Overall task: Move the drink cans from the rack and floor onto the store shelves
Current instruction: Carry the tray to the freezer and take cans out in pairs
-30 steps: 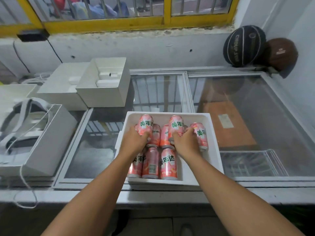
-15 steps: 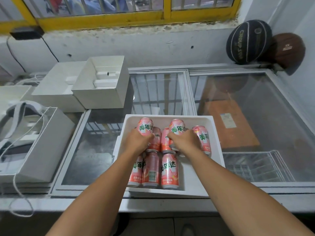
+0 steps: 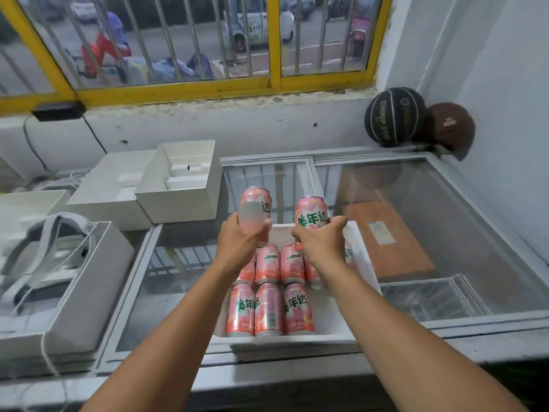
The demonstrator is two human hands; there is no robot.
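A white foam tray (image 3: 361,269) lies on the glass lid of a chest freezer (image 3: 416,221) and holds several pink drink cans (image 3: 269,310) on their sides. My left hand (image 3: 237,242) grips one pink can (image 3: 256,214) and holds it upright above the tray's far end. My right hand (image 3: 322,240) grips a second pink can (image 3: 312,215), also upright and lifted clear of the tray. Both forearms reach in from the bottom edge and cover part of the tray.
White cardboard boxes (image 3: 181,182) stand at the back left of the freezer, and a white box with a strapped device (image 3: 53,263) sits at the left. Two basketballs (image 3: 395,115) rest in the right corner under a barred yellow window (image 3: 208,84).
Both hands have lifted their cans up out of the tray, from lying among the others to upright above its far end. The view has tilted up toward the window.
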